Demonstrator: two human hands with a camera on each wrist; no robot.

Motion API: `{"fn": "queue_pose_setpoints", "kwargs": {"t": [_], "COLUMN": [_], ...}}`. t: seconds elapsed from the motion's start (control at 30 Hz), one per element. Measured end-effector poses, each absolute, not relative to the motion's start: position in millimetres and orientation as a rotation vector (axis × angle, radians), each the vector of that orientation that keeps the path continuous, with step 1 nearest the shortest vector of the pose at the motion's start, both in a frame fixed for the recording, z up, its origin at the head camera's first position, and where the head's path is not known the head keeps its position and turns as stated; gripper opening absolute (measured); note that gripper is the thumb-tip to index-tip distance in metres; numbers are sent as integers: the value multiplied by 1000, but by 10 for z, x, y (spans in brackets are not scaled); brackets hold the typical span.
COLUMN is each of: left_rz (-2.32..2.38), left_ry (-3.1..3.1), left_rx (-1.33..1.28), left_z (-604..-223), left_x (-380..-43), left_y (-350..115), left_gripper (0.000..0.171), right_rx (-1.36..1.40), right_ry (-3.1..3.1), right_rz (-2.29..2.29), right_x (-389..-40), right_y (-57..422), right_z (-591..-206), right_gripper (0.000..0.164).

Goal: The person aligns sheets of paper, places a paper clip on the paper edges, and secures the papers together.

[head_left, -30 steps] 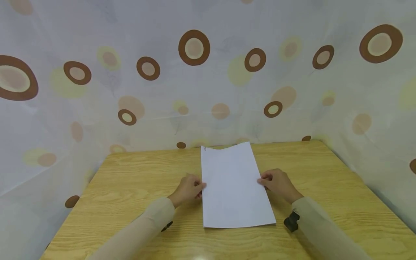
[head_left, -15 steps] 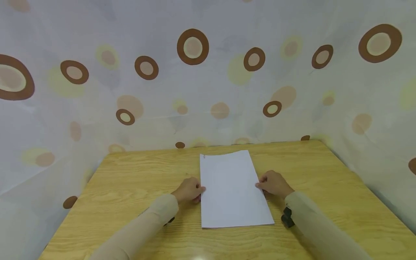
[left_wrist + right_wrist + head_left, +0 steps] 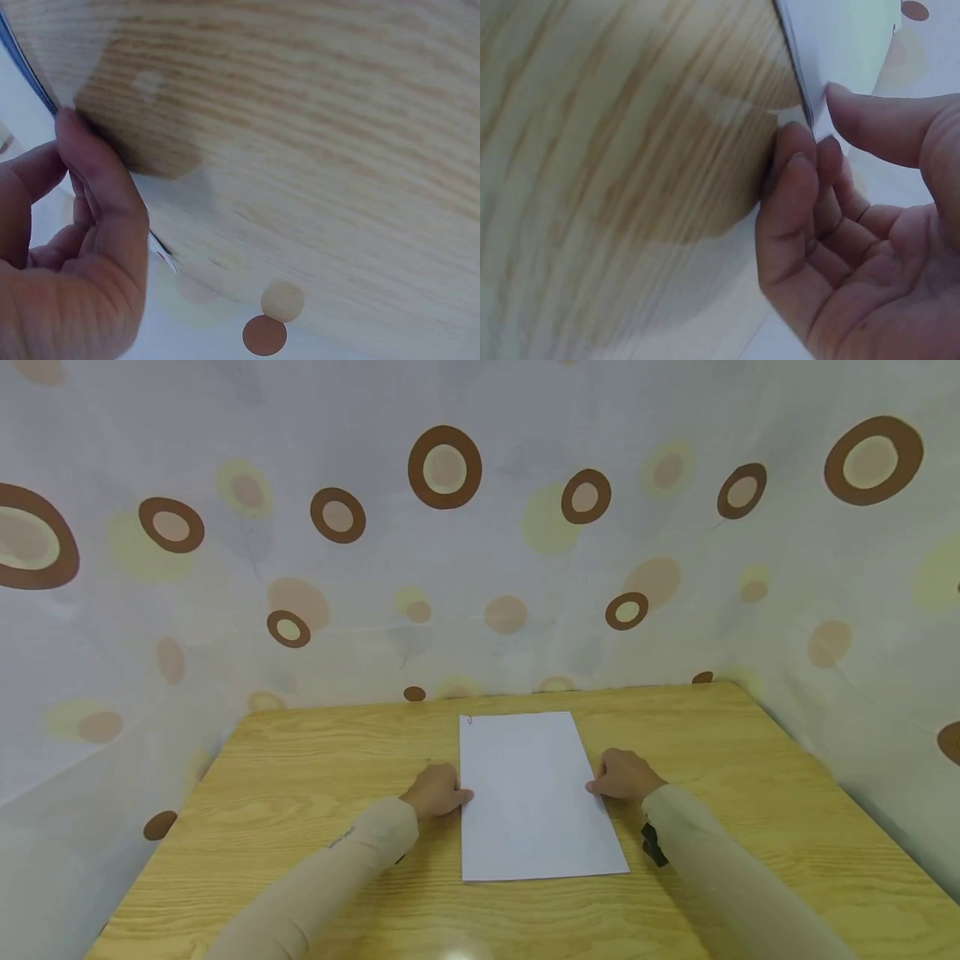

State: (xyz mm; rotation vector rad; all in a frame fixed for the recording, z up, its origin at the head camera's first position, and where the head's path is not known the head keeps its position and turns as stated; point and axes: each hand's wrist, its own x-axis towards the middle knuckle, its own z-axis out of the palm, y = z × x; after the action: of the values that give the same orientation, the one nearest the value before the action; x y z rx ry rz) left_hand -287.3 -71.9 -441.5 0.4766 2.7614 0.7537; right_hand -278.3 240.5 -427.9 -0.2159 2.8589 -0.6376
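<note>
A white stack of paper (image 3: 532, 802) lies nearly flat on the wooden table, its long sides pointing away from me. At its far left corner sits a small paper clip (image 3: 470, 720). My left hand (image 3: 437, 791) pinches the left edge, thumb on top and fingers curled beneath. On the opposite edge my right hand (image 3: 625, 775) does the same. In the right wrist view the thumb (image 3: 885, 127) rests over the sheets (image 3: 840, 45), whose side edge shows several layers. The left wrist view shows the left fingers (image 3: 105, 180) curled at the paper's edge, near the tabletop.
The wooden table (image 3: 315, 760) spreads out on both sides of the paper. A pale curtain (image 3: 510, 552) with brown and yellow circles hangs along the back and both sides. Dark wrist-worn devices show under the sleeves, the right one (image 3: 654, 845) more clearly.
The far end of the paper was raised and bowed; it has come down and now looks flat. Both hands still hold the side edges, and the right hand has shifted slightly left.
</note>
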Motion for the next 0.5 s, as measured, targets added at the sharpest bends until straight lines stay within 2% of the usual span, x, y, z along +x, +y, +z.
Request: {"fn": "queue_pose_setpoints", "kwargs": {"t": [0.17,0.5], "left_rz": [754,756], "left_ry": [2847,2869], "left_rx": [501,536], "left_z": [-4416,-4459], "left_x": [-2844,-2797], "left_y": [-692,-711], "left_gripper": [17,13], "right_rx": [-243,-232], "right_ry": [2834,2786], "right_rz": [-693,-822], "right_x": [-2797,-2829], "right_y": [2463,2512], "right_z": [-4333,-4453], "right_gripper": [20,25]}}
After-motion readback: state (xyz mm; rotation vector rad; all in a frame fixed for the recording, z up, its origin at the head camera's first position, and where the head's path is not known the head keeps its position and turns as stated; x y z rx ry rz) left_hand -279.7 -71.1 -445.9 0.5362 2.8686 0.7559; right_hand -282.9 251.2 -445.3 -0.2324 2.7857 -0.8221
